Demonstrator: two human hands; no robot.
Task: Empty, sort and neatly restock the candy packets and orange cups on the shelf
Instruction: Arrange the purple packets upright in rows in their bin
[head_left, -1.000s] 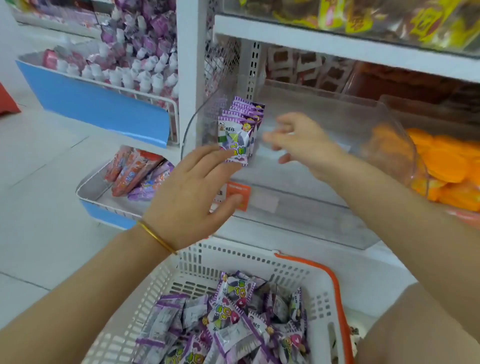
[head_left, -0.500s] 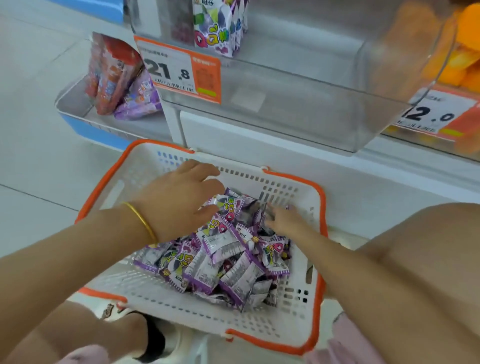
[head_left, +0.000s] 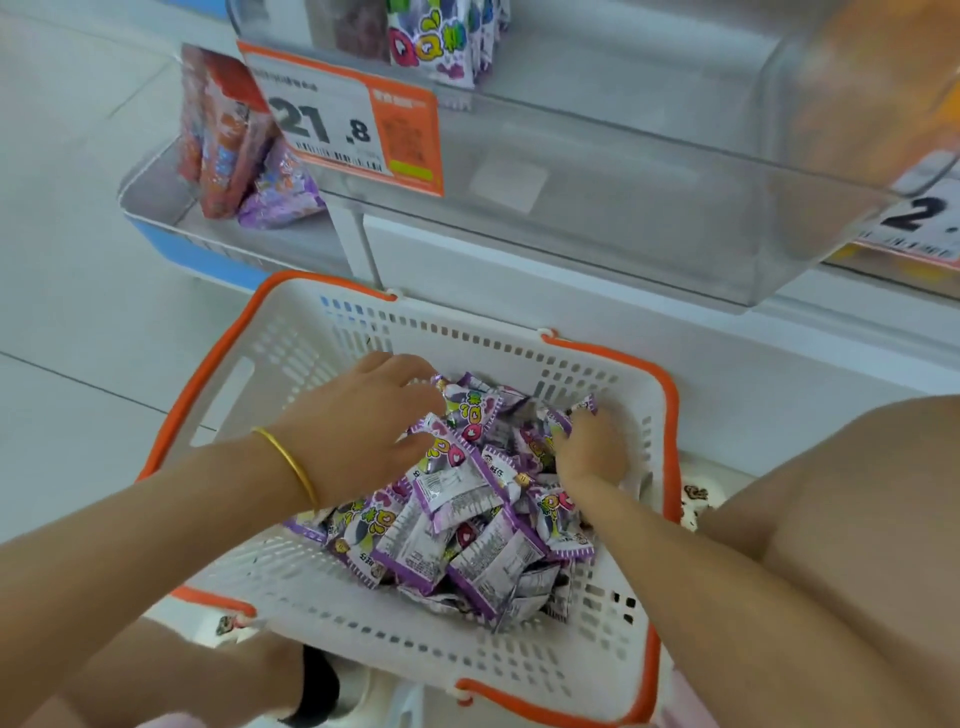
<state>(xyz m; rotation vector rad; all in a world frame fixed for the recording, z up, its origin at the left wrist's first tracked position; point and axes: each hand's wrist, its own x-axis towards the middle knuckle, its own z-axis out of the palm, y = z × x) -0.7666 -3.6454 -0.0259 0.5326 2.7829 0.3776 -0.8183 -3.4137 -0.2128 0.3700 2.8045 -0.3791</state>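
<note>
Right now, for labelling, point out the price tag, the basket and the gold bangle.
price tag (head_left: 322, 122): head view, white printed area.
basket (head_left: 296, 358): head view, bare left wall.
gold bangle (head_left: 288, 460): head view, band on left wrist.

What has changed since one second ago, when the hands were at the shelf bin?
Both hands came down from the clear bin into the basket. The right hand now grips candy packets in the pile; the left hand lies on them, its hold unclear. The upright packets in the bin stayed in place.
</note>
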